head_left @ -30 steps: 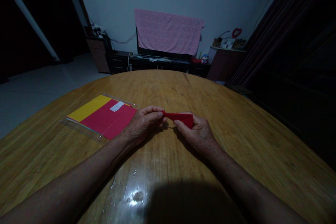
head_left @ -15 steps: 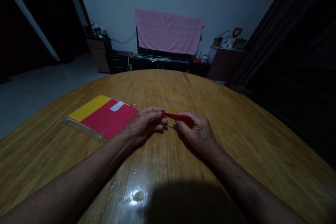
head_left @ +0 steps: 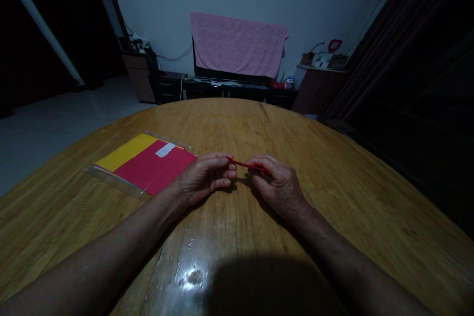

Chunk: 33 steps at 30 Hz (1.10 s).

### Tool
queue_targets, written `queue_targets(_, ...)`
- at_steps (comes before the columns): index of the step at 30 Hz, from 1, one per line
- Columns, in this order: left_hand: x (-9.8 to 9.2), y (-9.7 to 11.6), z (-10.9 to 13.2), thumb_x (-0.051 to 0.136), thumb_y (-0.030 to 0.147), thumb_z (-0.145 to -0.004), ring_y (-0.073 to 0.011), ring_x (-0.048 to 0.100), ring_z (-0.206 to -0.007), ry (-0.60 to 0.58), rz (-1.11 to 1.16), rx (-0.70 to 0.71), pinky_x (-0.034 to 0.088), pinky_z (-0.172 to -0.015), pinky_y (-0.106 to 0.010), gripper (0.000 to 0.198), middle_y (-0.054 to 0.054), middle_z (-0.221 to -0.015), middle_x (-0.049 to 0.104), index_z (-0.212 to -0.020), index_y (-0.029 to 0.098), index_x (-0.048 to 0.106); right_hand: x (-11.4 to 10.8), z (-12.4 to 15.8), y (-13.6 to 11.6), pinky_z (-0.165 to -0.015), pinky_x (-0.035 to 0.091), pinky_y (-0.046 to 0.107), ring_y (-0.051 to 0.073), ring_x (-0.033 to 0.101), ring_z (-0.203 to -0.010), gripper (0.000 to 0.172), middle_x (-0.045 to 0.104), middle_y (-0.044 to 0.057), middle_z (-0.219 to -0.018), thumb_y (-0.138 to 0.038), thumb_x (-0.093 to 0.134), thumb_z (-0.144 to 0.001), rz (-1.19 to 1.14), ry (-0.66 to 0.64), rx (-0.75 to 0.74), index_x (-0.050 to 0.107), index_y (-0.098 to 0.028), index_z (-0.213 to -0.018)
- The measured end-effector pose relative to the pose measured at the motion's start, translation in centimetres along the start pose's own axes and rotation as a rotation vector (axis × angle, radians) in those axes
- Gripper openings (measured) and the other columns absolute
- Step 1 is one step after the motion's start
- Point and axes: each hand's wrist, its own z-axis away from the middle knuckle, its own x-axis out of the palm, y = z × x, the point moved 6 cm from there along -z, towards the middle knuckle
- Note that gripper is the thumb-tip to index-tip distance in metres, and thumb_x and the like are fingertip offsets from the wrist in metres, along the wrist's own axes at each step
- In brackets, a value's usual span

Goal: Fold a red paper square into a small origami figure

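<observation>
The red paper (head_left: 247, 164) has narrowed since a moment ago: the wide folded wedge is now a thin strip, seen almost edge-on, stretched across the gap between my hands, above the table (head_left: 237, 123). My left hand (head_left: 203, 177) pinches one end and my right hand (head_left: 279, 187) the other, fingers closed on it. Just beside my left hand lies a plastic sleeve (head_left: 111, 176) holding a yellow sheet (head_left: 126, 152) and a red sheet (head_left: 151, 168) with a white label (head_left: 165, 149).
</observation>
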Motion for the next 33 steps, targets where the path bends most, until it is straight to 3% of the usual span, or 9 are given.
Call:
queue_targets(4, -0.4, 0.1, 0.0, 0.064, 0.009, -0.077, -0.0126, 0.067, -0.061, 0.039, 0.032, -0.014, 0.054, -0.052, -0.019, 0.009, -0.006, -0.073, 0.069, -0.085, 0.01, 0.061, 0.0, 0.3, 0.4, -0.076, 0.05, 0.034, 0.02, 0.065, -0.082, 0.029, 0.069, 0.007, -0.094, -0.03, 0.065, -0.081, -0.141, -0.08, 0.215, 0.062, -0.02, -0.109)
queue_targets(10, -0.4, 0.3, 0.1, 0.067, 0.011, -0.076, -0.0108, 0.064, -0.054, -0.015, -0.017, -0.019, 0.052, -0.049, -0.019, 0.009, -0.004, -0.068, 0.067, -0.08, 0.012, 0.059, 1.7, 1.2, 1.7, -0.077, 0.05, 0.039, 0.023, 0.069, -0.079, 0.062, 0.072, 0.01, -0.084, -0.069, 0.032, -0.09, -0.925, -0.324, 0.631, 0.063, -0.018, -0.108)
queue_targets(12, -0.2, 0.3, 0.2, 0.067, 0.011, -0.075, -0.0113, 0.064, -0.054, -0.029, -0.045, -0.016, 0.052, -0.049, -0.019, 0.01, -0.004, -0.068, 0.067, -0.081, 0.012, 0.06, 2.2, 1.4, 2.2, -0.07, 0.051, 0.036, 0.021, 0.068, -0.071, 0.064, 0.071, 0.011, -0.08, -0.068, 0.03, -0.09, -1.019, -0.342, 0.744, 0.065, -0.016, -0.102)
queue_targets(14, -0.1, 0.2, 0.2, 0.068, 0.012, -0.073, -0.0117, 0.064, -0.054, -0.04, -0.066, -0.015, 0.052, -0.049, -0.019, 0.011, -0.004, -0.067, 0.068, -0.081, 0.011, 0.06, 2.6, 1.7, 2.6, -0.062, 0.05, 0.03, 0.018, 0.067, -0.065, 0.052, 0.071, 0.012, -0.084, -0.058, 0.039, -0.092, -1.002, -0.371, 0.83, 0.066, -0.014, -0.098)
queue_targets(17, 0.1, 0.1, 0.2, 0.069, 0.012, -0.072, -0.0117, 0.064, -0.052, -0.052, -0.074, -0.013, 0.052, -0.049, -0.019, 0.011, -0.005, -0.066, 0.068, -0.08, 0.01, 0.062, 3.0, 2.1, 2.3, -0.053, 0.046, 0.025, 0.013, 0.063, -0.059, 0.034, 0.071, 0.011, -0.091, -0.044, 0.054, -0.09, -0.959, -0.45, 0.864, 0.068, -0.014, -0.1)
queue_targets(21, 0.1, 0.1, 0.2, 0.068, 0.012, -0.072, -0.0125, 0.066, -0.055, -0.069, -0.068, -0.009, 0.053, -0.051, -0.02, 0.011, -0.005, -0.068, 0.069, -0.082, 0.01, 0.064, 2.7, 2.1, 2.1, -0.045, 0.036, 0.02, 0.006, 0.05, -0.048, 0.025, 0.067, 0.003, -0.074, -0.038, 0.067, -0.083, -0.964, -0.405, 0.876, 0.069, -0.015, -0.092)
queue_targets(25, 0.1, 0.0, 0.2, 0.069, 0.013, -0.071, -0.0131, 0.067, -0.059, -0.105, -0.05, -0.009, 0.053, -0.055, -0.021, 0.015, -0.006, -0.069, 0.07, -0.086, 0.01, 0.067, 2.2, 2.0, 2.7, -0.056, 0.042, 0.021, 0.008, 0.056, -0.059, 0.022, 0.068, 0.001, -0.074, -0.03, 0.078, -0.073, -0.965, -0.286, 0.893, 0.07, -0.016, -0.087)
queue_targets(28, 0.0, 0.0, 0.2, 0.069, 0.014, -0.072, -0.0132, 0.066, -0.06, -0.101, -0.053, -0.008, 0.053, -0.058, -0.022, 0.017, -0.006, -0.066, 0.07, -0.089, 0.01, 0.069, 2.3, 2.0, 2.7, -0.067, 0.046, 0.024, 0.011, 0.062, -0.07, 0.023, 0.071, 0.003, -0.084, -0.03, 0.079, -0.071, -0.965, -0.288, 0.875, 0.07, -0.016, -0.087)
queue_targets(33, -0.1, 0.0, 0.1, 0.071, 0.017, -0.073, -0.0131, 0.064, -0.058, -0.098, -0.087, -0.005, 0.052, -0.058, -0.024, 0.017, -0.006, -0.065, 0.069, -0.089, 0.011, 0.068, 2.4, 2.0, 2.6, -0.067, 0.047, 0.027, 0.013, 0.064, -0.071, 0.024, 0.072, 0.004, -0.084, -0.031, 0.076, -0.072, -0.842, -0.287, 0.843, 0.068, -0.017, -0.09)
